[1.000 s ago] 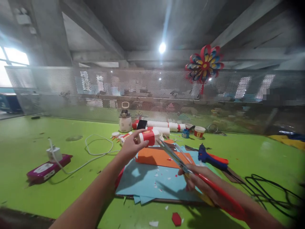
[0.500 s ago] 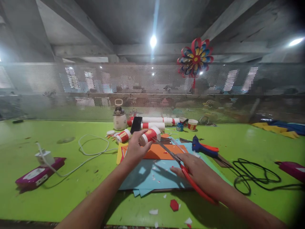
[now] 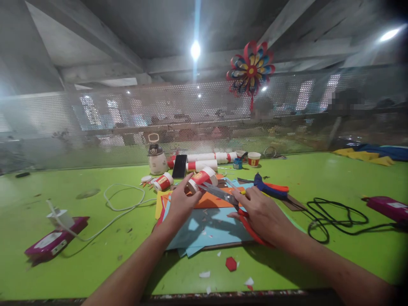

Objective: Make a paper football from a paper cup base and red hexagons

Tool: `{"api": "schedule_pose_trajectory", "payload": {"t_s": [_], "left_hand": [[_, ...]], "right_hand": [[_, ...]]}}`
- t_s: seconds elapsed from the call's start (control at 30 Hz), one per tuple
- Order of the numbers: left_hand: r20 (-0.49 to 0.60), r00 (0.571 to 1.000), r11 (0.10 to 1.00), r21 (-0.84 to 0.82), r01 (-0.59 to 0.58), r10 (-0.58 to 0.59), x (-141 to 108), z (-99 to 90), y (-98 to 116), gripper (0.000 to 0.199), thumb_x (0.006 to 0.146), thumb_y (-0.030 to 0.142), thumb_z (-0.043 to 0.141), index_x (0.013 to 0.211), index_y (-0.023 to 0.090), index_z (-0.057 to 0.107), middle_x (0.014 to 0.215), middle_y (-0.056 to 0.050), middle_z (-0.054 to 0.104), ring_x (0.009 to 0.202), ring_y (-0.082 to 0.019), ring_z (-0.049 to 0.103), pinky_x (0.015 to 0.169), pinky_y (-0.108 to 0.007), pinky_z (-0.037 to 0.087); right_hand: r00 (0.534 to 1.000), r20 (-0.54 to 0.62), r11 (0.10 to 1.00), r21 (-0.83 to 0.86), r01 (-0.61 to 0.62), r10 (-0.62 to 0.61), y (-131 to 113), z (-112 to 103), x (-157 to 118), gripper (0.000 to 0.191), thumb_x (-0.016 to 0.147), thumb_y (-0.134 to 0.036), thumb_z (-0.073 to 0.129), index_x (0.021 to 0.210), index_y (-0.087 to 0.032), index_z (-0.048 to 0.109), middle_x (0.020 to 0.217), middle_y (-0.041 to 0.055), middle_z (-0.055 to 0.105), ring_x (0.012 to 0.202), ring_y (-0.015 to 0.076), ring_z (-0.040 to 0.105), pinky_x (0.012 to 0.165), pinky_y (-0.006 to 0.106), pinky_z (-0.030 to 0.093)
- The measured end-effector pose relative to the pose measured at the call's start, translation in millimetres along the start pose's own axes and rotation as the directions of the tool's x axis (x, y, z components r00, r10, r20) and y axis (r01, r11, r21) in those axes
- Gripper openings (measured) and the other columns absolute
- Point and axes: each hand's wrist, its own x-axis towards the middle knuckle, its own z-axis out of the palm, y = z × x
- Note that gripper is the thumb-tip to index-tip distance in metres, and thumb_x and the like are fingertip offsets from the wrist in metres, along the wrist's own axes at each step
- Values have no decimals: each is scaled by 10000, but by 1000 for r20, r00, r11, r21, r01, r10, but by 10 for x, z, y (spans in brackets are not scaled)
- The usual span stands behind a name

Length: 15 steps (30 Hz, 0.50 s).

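Observation:
My left hand (image 3: pixel 185 203) grips a red and white paper cup (image 3: pixel 205 177) lying on its side in the air above the papers. Red-handled scissors (image 3: pixel 247 225) are in my right hand (image 3: pixel 256 208), their blades reaching left to the cup's lower edge. Below both hands lie an orange sheet (image 3: pixel 208 200) and light blue sheets (image 3: pixel 204 231). A red hexagonal piece (image 3: pixel 231 264) and small white scraps rest near the front edge of the green table (image 3: pixel 105 263).
Behind the hands are a phone (image 3: pixel 179 166), a bottle (image 3: pixel 157 161), another cup (image 3: pixel 163 182) and white rolls (image 3: pixel 202 165). A blue glue gun (image 3: pixel 269 188) with black cable lies right. A purple power strip (image 3: pixel 55 240) sits left.
The scissors have shifted, with the blades now lying closer along the cup's lower side. The camera view has tilted and moved slightly. My left hand still holds the cup.

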Motion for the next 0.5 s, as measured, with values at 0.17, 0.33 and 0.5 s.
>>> {"api": "schedule_pose_trajectory", "payload": {"t_s": [0.17,0.33,0.5], "left_hand": [[34,999,994,-102,23,-20,-36,19,33,665,727,342,693,1323,111,509,1039,-129,690,923,-259,666,799,-407,562],[89,995,967,-247,56,-35,-77,-3,89,656,788,384,648,1352,97,475,1018,-124,690,859,-235,677,817,-417,566],[83,996,965,-254,61,-42,-75,-5,66,648,777,371,670,1339,101,496,1006,-116,686,845,-224,662,817,-417,563]], "right_hand": [[999,-36,1000,-12,4,-4,25,28,-17,467,940,-436,468,1225,-81,572,835,123,549,710,250,525,623,342,439],[999,-43,1000,-5,5,-6,64,20,-23,346,940,-284,473,1199,-87,590,804,103,556,674,229,527,600,318,423],[1000,-28,1000,15,10,-9,75,-16,-25,334,911,-201,473,1201,-81,590,795,100,551,670,228,519,592,314,411]]}}
